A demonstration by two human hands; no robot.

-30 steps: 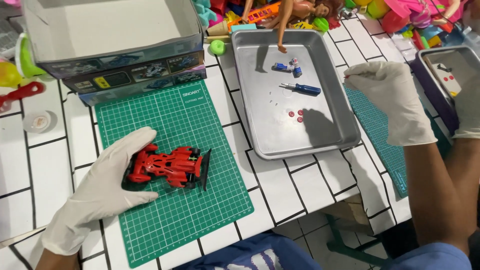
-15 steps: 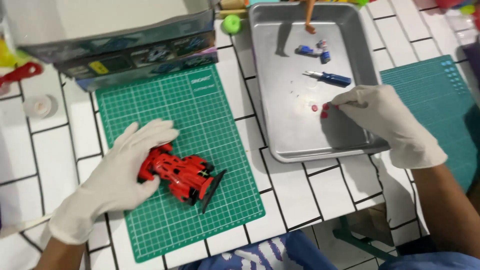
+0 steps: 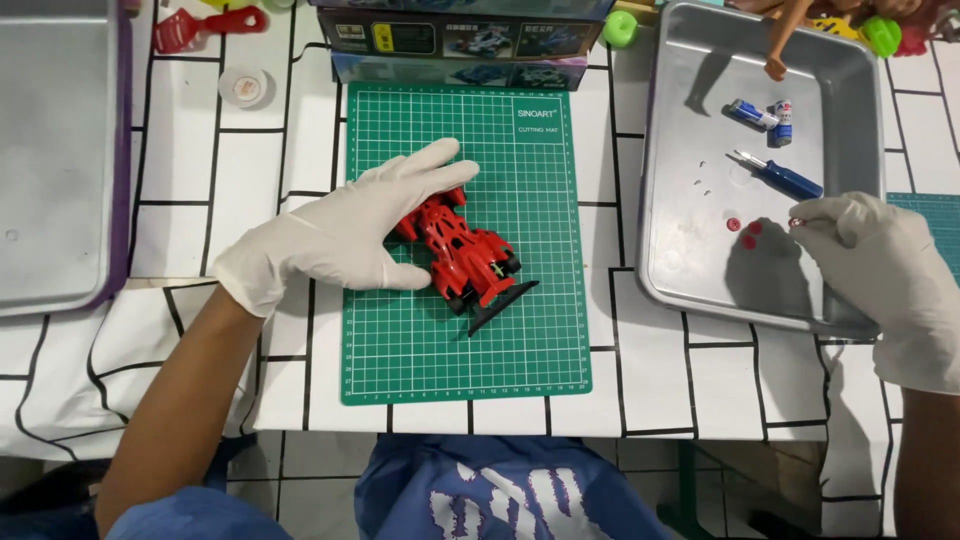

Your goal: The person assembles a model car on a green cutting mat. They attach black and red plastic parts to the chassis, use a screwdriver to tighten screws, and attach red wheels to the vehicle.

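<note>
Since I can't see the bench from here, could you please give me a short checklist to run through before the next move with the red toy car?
1. Car steadied: ok. The left hand rests on the red toy car, which lies on the green cutting mat.
2. Small part in the grip: cannot tell. The right hand pinches at something tiny and red over the metal tray; its fingertips hide it.
3. Loose parts contained: ok. Two small red pieces lie inside the tray.
4. Screwdriver within reach: ok. The blue screwdriver lies in the tray near the right hand.
5. Batteries set aside: ok. Two batteries lie in the tray.
</note>
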